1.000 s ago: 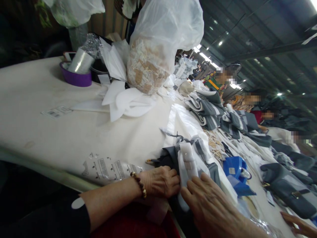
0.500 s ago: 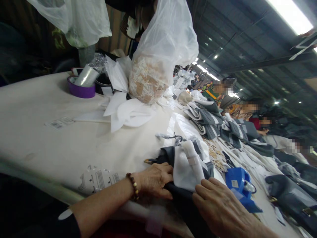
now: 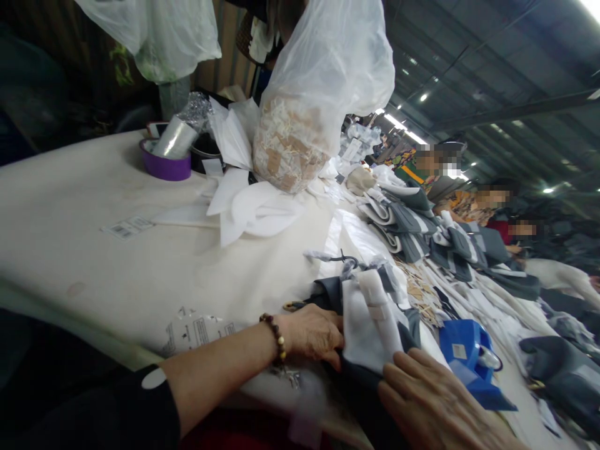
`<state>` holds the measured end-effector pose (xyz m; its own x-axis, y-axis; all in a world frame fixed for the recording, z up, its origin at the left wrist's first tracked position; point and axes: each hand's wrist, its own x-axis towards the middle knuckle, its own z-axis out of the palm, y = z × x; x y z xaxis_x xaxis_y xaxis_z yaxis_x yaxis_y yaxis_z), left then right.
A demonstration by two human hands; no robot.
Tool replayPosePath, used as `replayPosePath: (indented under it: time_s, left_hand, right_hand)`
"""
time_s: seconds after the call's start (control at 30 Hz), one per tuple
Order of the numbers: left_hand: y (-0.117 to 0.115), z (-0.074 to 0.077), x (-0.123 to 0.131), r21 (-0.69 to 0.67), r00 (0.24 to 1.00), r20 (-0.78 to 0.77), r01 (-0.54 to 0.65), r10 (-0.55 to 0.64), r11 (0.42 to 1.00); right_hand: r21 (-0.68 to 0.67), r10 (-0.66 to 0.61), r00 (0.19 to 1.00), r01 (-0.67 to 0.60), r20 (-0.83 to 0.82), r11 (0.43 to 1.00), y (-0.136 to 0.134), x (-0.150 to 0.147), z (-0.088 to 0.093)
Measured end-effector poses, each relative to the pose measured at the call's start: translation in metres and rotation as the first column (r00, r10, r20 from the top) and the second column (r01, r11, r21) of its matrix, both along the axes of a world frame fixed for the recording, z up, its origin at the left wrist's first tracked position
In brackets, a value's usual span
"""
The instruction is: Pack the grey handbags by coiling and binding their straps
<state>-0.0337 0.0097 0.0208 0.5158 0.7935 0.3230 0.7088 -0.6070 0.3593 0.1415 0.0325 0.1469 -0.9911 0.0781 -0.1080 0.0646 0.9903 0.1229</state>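
Observation:
A dark bag (image 3: pixel 360 378) lies at the table's near edge between my hands. White foam sheet (image 3: pixel 368 334) covers its upper side, with a rolled white piece along it. A gold-coloured metal fitting (image 3: pixel 294 305) shows at its left, and plastic-wrapped parts stick up behind. My left hand (image 3: pixel 312 334), below a beaded bracelet, grips the bag's left side with its fingertips partly hidden. On the other side, my right hand (image 3: pixel 426 394) has curled fingers closed on the dark material beside the foam.
A purple tape roll (image 3: pixel 166 165) and a large plastic bag of scraps (image 3: pixel 293 147) stand toward the back. White cut sheets (image 3: pixel 255 212) lie before them. At the right are a blue plastic object (image 3: pixel 469 353) and stacked grey bag pieces (image 3: pixel 403 225). Several people are beyond.
The whole view has shifted, so everything appears a little further right. Both hands stay on the bag, with little visible change in their hold.

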Motion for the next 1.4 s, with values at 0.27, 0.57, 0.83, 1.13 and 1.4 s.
replayPosePath:
  time_s: [0.27, 0.57, 0.83, 1.13, 1.4]
  left_hand:
    - [-0.004, -0.01, 0.019, 0.146, 1.0, 0.016, -0.025, 0.023, 0.989]
    - [-0.004, -0.016, 0.029, 0.232, 0.999, 0.031, -0.049, 0.043, 0.971]
    - [-0.023, -0.02, 0.04, 0.383, 0.974, 0.125, -0.224, 0.19, 0.896]
    - [-0.036, -0.023, 0.044, 0.288, 0.917, 0.279, -0.364, 0.286, 0.886]
    - [-0.017, -0.001, 0.009, -0.771, 0.219, 0.534, -0.27, 0.817, 0.576]
  right_hand:
    - [-0.008, -0.054, 0.999, 0.054, -0.004, 0.999, 0.001, 0.008, -0.002]
    - [0.217, -0.081, 0.995, 0.066, 0.062, 0.974, 0.013, 0.009, -0.016]
    - [0.272, -0.109, 0.982, 0.064, 0.153, 0.96, 0.022, -0.007, -0.033]
    - [0.244, -0.337, 0.789, 0.242, 0.514, 0.939, 0.005, -0.045, -0.02]
    - [0.236, -0.377, 0.736, 0.294, 0.563, 0.926, 0.001, -0.046, -0.011]
